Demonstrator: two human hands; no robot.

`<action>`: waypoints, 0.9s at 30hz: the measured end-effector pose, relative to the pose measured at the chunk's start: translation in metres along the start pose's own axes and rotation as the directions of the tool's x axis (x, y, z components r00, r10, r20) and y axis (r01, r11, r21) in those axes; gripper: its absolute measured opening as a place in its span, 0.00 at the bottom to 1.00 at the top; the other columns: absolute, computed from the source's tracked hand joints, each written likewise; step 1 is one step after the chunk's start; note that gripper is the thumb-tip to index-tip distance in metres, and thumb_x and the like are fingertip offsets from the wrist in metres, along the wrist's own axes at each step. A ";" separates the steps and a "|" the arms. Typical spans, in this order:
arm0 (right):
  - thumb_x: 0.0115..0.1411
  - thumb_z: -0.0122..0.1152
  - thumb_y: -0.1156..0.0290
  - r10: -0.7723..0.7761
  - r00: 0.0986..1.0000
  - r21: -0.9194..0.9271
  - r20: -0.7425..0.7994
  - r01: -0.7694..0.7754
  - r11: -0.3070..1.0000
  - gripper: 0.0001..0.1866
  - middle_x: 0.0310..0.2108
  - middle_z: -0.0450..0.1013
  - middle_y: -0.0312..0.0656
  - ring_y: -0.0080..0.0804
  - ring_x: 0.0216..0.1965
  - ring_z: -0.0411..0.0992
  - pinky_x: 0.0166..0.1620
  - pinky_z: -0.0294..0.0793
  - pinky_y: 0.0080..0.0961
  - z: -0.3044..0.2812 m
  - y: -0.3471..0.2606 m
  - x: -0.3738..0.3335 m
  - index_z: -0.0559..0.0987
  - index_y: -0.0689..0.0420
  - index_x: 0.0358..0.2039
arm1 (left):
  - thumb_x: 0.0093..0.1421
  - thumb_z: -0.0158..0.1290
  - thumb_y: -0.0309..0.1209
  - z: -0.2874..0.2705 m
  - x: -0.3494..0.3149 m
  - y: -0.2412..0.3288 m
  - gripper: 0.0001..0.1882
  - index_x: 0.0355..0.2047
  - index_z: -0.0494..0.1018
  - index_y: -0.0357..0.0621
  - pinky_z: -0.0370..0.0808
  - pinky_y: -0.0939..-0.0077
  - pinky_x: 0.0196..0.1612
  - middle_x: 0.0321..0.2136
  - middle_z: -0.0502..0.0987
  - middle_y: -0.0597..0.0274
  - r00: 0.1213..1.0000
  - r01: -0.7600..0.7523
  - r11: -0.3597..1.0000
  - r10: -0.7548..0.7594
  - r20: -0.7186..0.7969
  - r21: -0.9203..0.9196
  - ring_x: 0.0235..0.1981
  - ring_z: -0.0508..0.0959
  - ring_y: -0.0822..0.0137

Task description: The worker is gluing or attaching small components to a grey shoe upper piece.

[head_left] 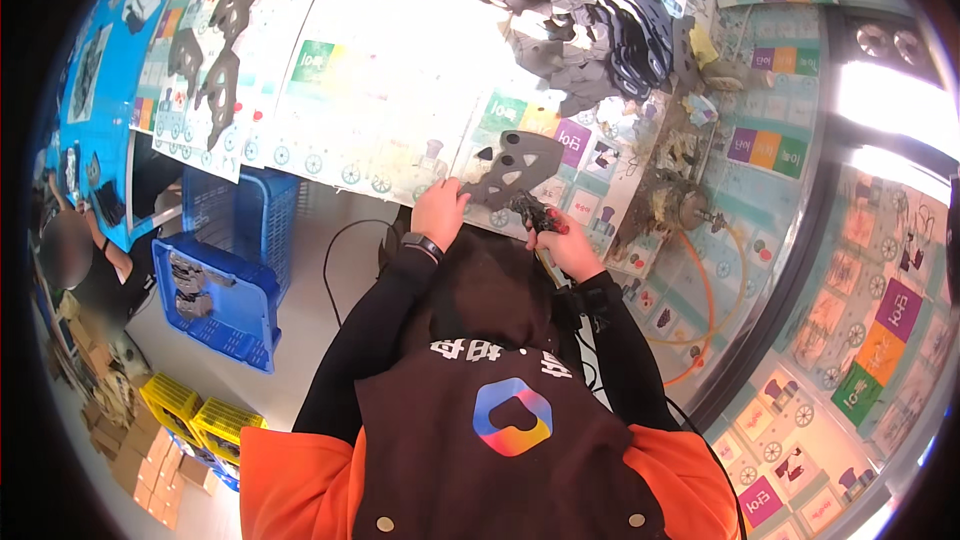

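Note:
A flat dark grey cut-out piece (541, 157) with several holes lies at the front edge of the covered table. My left hand (438, 218) is at its left end, fingers closed on the edge of the piece. In my right hand (574, 248) is a dark, crusted hand tool (530, 208) with red on its body. The tool's tip is close to the near edge of the piece; whether they touch I cannot tell.
A heap of grey cut-out pieces (590, 35) covers the back right of the table. More pieces (222, 90) lie at the left. A crusted pot (690, 208) with an orange hose (712, 305) stands right. Blue crates (262, 340) and another person (110, 275) are at the left.

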State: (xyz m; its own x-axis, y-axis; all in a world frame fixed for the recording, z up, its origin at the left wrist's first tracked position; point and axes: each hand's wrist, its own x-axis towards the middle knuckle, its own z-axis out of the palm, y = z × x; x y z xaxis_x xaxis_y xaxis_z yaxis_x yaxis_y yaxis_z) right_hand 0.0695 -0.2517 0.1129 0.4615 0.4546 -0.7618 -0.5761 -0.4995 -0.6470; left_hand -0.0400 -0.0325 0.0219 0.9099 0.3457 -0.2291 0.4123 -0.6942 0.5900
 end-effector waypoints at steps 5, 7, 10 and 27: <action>0.51 0.50 0.77 -0.005 1.000 -0.069 -0.015 0.004 0.998 0.16 0.27 0.75 0.33 0.19 0.28 0.71 0.22 0.62 0.17 0.010 0.000 0.002 0.75 0.57 0.42 | 0.62 0.54 0.27 -0.004 -0.003 0.005 0.04 0.37 0.73 0.43 0.76 0.57 0.38 0.34 0.74 0.55 0.998 -0.057 0.997 0.058 0.027 -0.058 0.38 0.77 0.49; 0.51 0.53 0.80 0.038 0.998 -0.054 -0.040 -0.040 0.998 0.14 0.27 0.74 0.40 0.26 0.31 0.72 0.37 0.70 0.22 0.012 -0.003 0.002 0.75 0.64 0.40 | 0.61 0.53 0.25 -0.005 -0.003 0.002 0.05 0.38 0.73 0.43 0.76 0.58 0.39 0.35 0.74 0.56 0.992 -0.124 0.990 0.126 0.022 -0.063 0.39 0.77 0.49; 0.51 0.53 0.79 0.018 0.998 -0.061 -0.067 -0.022 0.998 0.15 0.27 0.74 0.40 0.27 0.29 0.72 0.35 0.70 0.23 0.013 0.004 0.006 0.76 0.64 0.41 | 0.59 0.54 0.23 -0.007 -0.002 0.001 0.08 0.39 0.75 0.43 0.75 0.62 0.44 0.37 0.73 0.58 0.977 -0.210 0.977 0.211 0.032 -0.022 0.44 0.75 0.53; 0.50 0.53 0.77 -0.020 1.000 -0.002 -0.001 0.020 1.000 0.10 0.23 0.70 0.37 0.25 0.24 0.68 0.29 0.67 0.24 0.015 0.035 0.028 0.74 0.61 0.36 | 0.53 0.54 0.20 -0.011 0.000 0.008 0.13 0.39 0.79 0.44 0.77 0.66 0.43 0.37 0.73 0.63 0.970 -0.241 0.969 0.239 0.043 0.056 0.44 0.73 0.58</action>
State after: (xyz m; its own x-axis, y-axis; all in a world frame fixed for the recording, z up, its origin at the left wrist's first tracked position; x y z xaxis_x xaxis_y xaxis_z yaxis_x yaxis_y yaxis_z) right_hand 0.0525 -0.2456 0.0696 0.4733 0.4639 -0.7488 -0.5654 -0.4919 -0.6621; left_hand -0.0377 -0.0308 0.0353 0.9832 0.1424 -0.1143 0.1824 -0.7914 0.5834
